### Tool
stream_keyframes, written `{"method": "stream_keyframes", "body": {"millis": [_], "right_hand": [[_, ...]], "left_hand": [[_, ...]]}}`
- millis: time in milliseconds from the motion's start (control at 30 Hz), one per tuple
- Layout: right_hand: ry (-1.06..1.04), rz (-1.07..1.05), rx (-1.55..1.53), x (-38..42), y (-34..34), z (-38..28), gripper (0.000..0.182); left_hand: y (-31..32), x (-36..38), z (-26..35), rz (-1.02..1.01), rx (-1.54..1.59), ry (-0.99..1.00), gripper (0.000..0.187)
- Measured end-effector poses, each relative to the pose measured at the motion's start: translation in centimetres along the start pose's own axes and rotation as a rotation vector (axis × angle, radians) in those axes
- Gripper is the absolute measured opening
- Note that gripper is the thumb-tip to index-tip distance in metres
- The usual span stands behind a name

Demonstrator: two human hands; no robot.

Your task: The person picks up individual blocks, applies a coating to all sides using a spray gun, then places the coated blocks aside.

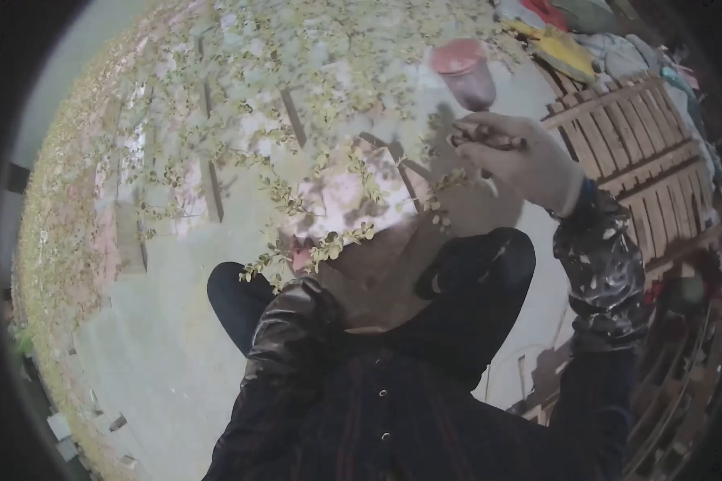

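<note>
My right hand, in a pale glove, is raised at the right of centre. Its fingers are curled round something dark and brownish that I cannot make out. Below the leafy stems at the centre, my left sleeve ends, and the fingers of that hand are hidden. A white block-like bag with small-leaved sprigs across it stands in front of my lap. Beside it, near the left sleeve, is a small reddish patch.
A red-rimmed pot stands beyond my right hand. Slatted wooden pallets lie at the right, with yellow and grey sacks above them. Rows of leafy plants fill the upper left. My bent knees flank the bag.
</note>
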State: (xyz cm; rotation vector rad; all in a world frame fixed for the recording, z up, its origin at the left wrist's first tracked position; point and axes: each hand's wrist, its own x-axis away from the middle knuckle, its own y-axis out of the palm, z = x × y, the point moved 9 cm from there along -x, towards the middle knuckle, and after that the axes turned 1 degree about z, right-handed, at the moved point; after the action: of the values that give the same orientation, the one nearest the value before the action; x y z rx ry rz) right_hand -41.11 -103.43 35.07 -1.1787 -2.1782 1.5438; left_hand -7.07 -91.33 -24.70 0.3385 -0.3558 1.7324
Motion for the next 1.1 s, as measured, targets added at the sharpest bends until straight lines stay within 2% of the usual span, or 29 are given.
{"method": "stream_keyframes", "body": {"millis": [67,100,167,200,267,300,333,400,433,467,500,567,600,667,700,767,800,833,867,900,967,1000,1033,1067,1100], "right_hand": [[-0.142,-0.064,0.179,0.3,0.8,-1.6,0.034],[-0.172,-0.078,0.227,0.5,1.2,-1.9,0.035],[-0.192,-0.071,0.342,0.7,1.9,-1.2,0.037],[-0.197,-0.069,0.371,0.7,1.9,-1.6,0.038],[0.236,-0.028,-0.014,0.5,0.4,0.0,0.033],[0.34,-0.018,-0.111,0.7,0.4,0.4,0.032],[0.287,0.016,-0.174,0.6,0.2,0.3,0.031],[0.219,0.078,-0.265,1.1,-0.2,0.1,0.03],[0.228,0.092,-0.212,1.4,-0.4,0.0,0.03],[0.238,0.108,-0.16,1.7,-0.5,-0.1,0.029],[0.248,0.121,-0.134,2.1,-0.8,-0.6,0.028],[0.462,0.06,-0.175,3.3,-1.2,-0.6,0.028],[0.52,0.045,-0.186,4.1,-1.3,-0.6,0.028],[0.479,-0.022,-0.157,5.6,-0.9,-1.2,0.03],[0.465,-0.041,-0.149,6.3,-0.9,-1.2,0.031],[0.552,0.013,-0.218,8.0,-1.3,0.3,0.031],[0.58,0.031,-0.237,8.8,-1.5,0.9,0.031],[0.625,0.024,-0.224,9.8,-1.4,1.7,0.03],[0.669,0.017,-0.211,10.7,-1.2,2.3,0.029],[0.692,0.014,-0.207,11.4,-1.1,2.7,0.029],[0.568,0.008,-0.198,11.6,-0.7,1.7,0.029],[0.538,0.007,-0.199,11.8,-0.7,1.3,0.029],[0.554,0.01,-0.226,12.1,-0.7,1.1,0.028],[0.562,0.013,-0.259,12.2,-0.6,0.8,0.026],[0.555,0.014,-0.288,12.0,-0.4,0.7,0.025]], "left_hand": [[0.8,0.9,5.9,0.18,-0.395,0.377,0.07],[1.6,1.3,7.8,0.22,-0.492,0.477,0.069],[1.0,0.1,7.6,0.398,-0.363,0.164,0.048],[0.8,-0.3,7.3,0.44,-0.329,0.085,0.043],[0.1,-1.8,4.2,0.43,-0.186,-0.201,0.068],[0.1,-1.6,4.0,0.429,-0.148,-0.272,0.076],[1.1,-0.7,4.1,0.353,0.077,-0.331,0.073],[3.7,0.7,4.8,0.22,0.404,-0.412,0.09],[9.3,0.9,8.2,-0.358,1.047,-0.29,0.072],[10.9,3.4,13.4,-0.974,1.647,-0.12,0.056],[8.4,4.3,12.7,-1.299,1.924,-0.021,0.049],[1.5,-2.3,1.2,-1.214,2.763,-0.177,0.062],[1.5,-6.1,-0.6,-1.151,2.975,-0.231,0.067],[0.2,-6.4,0.1,-1.088,3.102,0.254,0.064],[0.3,-6.4,-0.1,-1.066,3.124,0.387,0.064],[0.3,-6.0,-0.4,-1.119,3.02,0.581,0.088],[-0.2,-2.6,0.8,-1.13,2.99,0.617,0.094],[0.0,-1.2,3.3,-1.0,3.412,0.736,0.079],[1.3,0.3,5.9,-0.774,3.829,0.865,0.065],[2.7,-0.3,6.6,-0.611,4.029,0.934,0.06],[2.3,-2.1,6.6,-1.393,3.793,0.166,0.015],[2.0,0.3,8.1,-1.55,3.686,-0.015,0.018],[3.3,1.7,10.9,-1.358,4.049,0.128,0.005],[4.5,3.6,14.1,-1.076,4.393,0.332,0.008],[5.5,4.9,17.2,-0.917,4.538,0.48,0.015]]}}
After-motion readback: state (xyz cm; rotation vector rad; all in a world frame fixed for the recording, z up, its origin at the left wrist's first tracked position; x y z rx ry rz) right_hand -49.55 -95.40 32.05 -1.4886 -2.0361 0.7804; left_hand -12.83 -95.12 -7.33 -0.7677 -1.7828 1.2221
